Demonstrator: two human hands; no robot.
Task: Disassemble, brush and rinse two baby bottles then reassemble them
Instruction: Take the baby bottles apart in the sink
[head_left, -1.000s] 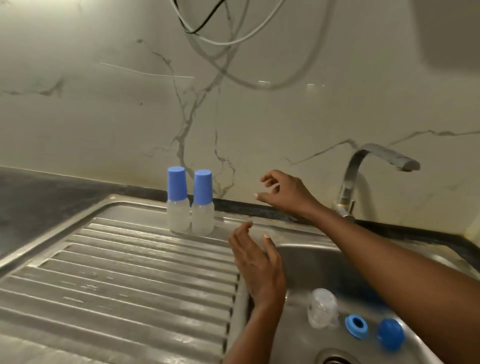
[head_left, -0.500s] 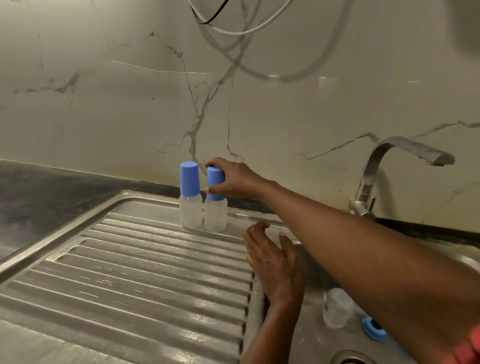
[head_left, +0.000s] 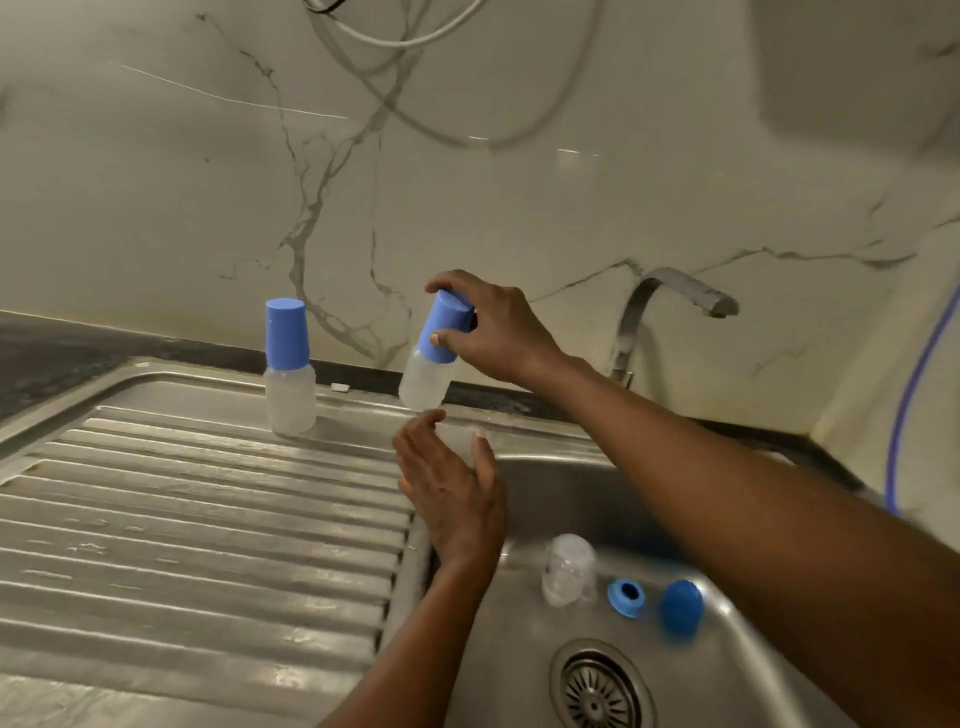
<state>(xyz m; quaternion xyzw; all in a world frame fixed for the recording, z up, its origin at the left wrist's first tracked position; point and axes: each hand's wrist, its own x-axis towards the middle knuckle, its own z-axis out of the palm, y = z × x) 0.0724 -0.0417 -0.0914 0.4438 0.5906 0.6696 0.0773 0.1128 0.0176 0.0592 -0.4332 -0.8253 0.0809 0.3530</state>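
The fingers (head_left: 451, 285) of the right hand (head_left: 498, 338) curl round the blue cap (head_left: 441, 327) of a baby bottle (head_left: 425, 387), holding it tilted in the air, while just beneath its base the left hand (head_left: 452, 493) is raised with fingers (head_left: 415, 441) loose and empty. To the left of both hands a second capped bottle (head_left: 289, 395) stands upright on the ribbed drainboard (head_left: 182, 493). Below the right forearm, a clear plastic piece (head_left: 569, 571), a blue ring (head_left: 626, 598) and a blue dome (head_left: 680, 605) lie in the sink (head_left: 571, 483).
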